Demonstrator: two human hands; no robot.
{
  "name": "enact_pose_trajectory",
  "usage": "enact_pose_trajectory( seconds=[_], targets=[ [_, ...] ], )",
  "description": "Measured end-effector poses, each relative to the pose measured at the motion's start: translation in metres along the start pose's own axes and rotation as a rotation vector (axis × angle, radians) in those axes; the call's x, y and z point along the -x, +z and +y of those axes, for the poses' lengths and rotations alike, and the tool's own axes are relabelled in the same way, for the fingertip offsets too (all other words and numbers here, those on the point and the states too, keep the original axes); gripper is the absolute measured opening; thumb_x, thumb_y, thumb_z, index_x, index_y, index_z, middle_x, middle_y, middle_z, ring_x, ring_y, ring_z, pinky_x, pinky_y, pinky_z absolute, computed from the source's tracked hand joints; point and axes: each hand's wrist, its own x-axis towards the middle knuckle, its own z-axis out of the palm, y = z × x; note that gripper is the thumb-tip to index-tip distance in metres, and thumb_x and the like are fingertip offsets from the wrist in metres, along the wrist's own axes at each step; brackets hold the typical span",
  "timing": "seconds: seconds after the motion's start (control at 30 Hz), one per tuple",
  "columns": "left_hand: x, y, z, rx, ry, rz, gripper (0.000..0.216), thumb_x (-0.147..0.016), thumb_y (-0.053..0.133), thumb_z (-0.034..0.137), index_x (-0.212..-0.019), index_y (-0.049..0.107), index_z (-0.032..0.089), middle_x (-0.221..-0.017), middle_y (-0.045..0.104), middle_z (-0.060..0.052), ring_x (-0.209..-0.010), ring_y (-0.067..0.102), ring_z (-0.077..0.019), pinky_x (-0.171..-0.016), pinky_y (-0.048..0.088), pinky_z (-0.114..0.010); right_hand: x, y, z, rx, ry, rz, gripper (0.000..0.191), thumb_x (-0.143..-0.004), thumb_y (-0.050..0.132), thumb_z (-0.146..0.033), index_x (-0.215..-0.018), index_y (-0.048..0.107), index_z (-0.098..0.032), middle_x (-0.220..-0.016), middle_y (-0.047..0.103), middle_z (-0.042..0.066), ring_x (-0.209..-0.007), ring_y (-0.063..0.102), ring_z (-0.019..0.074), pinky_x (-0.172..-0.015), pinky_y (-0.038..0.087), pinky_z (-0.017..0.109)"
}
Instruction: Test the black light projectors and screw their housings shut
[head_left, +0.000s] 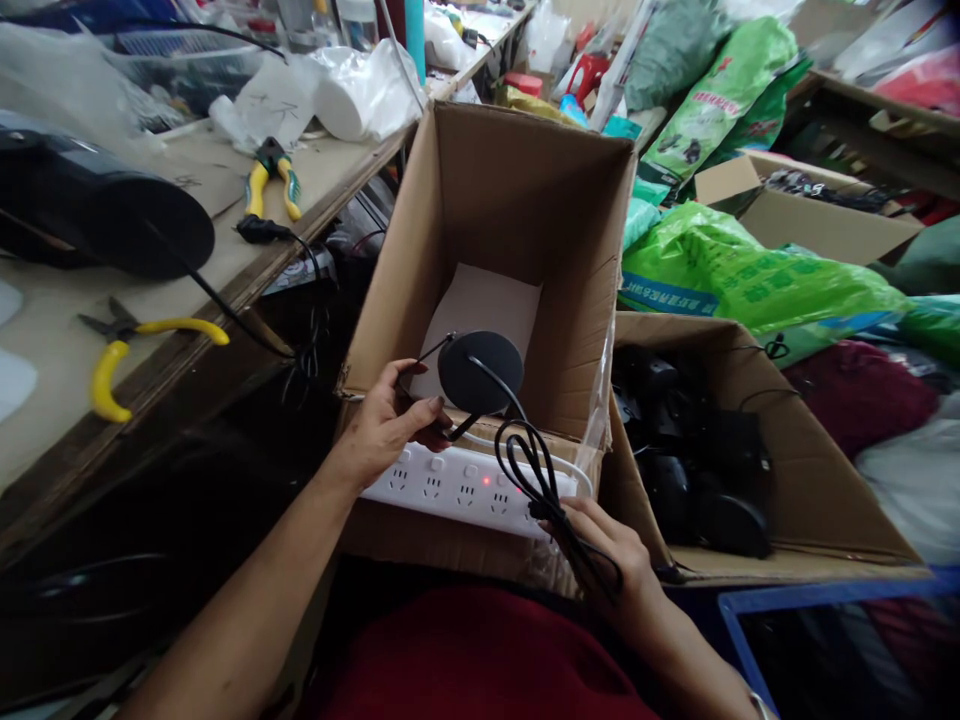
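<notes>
My left hand grips a round black device by its stem, holding it over the open cardboard box. A black cable runs in loops from the device down to my right hand, whose fingers are closed on the cable's plug end. Both hands hover just above a white power strip with a red light, which lies across the near edge of the box. A white sheet lies at the bottom of the box.
A second cardboard box at the right holds several black devices. On the workbench at the left lie yellow-handled pliers, another pair of pliers and a large black object. Green bags pile up behind.
</notes>
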Motion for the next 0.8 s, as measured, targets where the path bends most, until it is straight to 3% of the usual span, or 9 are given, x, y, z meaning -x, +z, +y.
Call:
enact_pose_trajectory(
  seconds=[0.17, 0.4, 0.53, 0.8],
  targets=[
    [-0.001, -0.002, -0.007, -0.027, 0.012, -0.013, 0.046, -0.079, 0.069, 0.029, -0.114, 0.04, 0.021, -0.071, 0.072, -0.001, -0.058, 0.07, -0.0193, -0.055, 0.058, -0.032, 0.01, 0.01, 0.0, 0.051, -0.056, 0.047, 0.03, -0.09, 0.043, -0.007, -0.117, 0.056, -0.01, -0.101, 0.063, 0.018, -0.093, 0.064, 0.0226, -0.074, 0.056, 0.032],
    [-0.002, 0.001, -0.01, -0.02, -0.017, -0.015, 0.046, -0.079, 0.069, 0.03, -0.113, 0.04, 0.02, -0.07, 0.071, -0.001, -0.056, 0.07, -0.02, -0.052, 0.058, -0.031, 0.004, 0.009, 0.011, -0.115, 0.139, 0.089, 0.023, -0.088, 0.05, -0.011, -0.109, 0.059, -0.017, -0.1, 0.063, 0.011, -0.092, 0.064, 0.0197, -0.077, 0.056, 0.03],
    [-0.004, 0.003, -0.01, 0.034, -0.004, 0.0, 0.046, -0.077, 0.071, 0.03, -0.111, 0.04, 0.021, -0.069, 0.071, -0.001, -0.054, 0.069, -0.0198, -0.05, 0.058, -0.032, -0.013, 0.007, 0.001, -0.032, 0.042, 0.034, 0.018, -0.089, 0.049, -0.01, -0.105, 0.059, -0.014, -0.091, 0.064, 0.013, -0.081, 0.065, 0.0191, -0.065, 0.056, 0.028],
    [-0.008, -0.003, -0.015, 0.029, 0.03, 0.002, 0.047, -0.079, 0.069, 0.03, -0.114, 0.039, 0.022, -0.074, 0.072, -0.001, -0.059, 0.07, -0.0192, -0.055, 0.058, -0.031, 0.0, 0.025, 0.005, 0.103, -0.085, 0.214, 0.022, -0.087, 0.05, -0.006, -0.106, 0.058, -0.013, -0.09, 0.066, 0.014, -0.08, 0.064, 0.0208, -0.066, 0.054, 0.031]
  ],
)
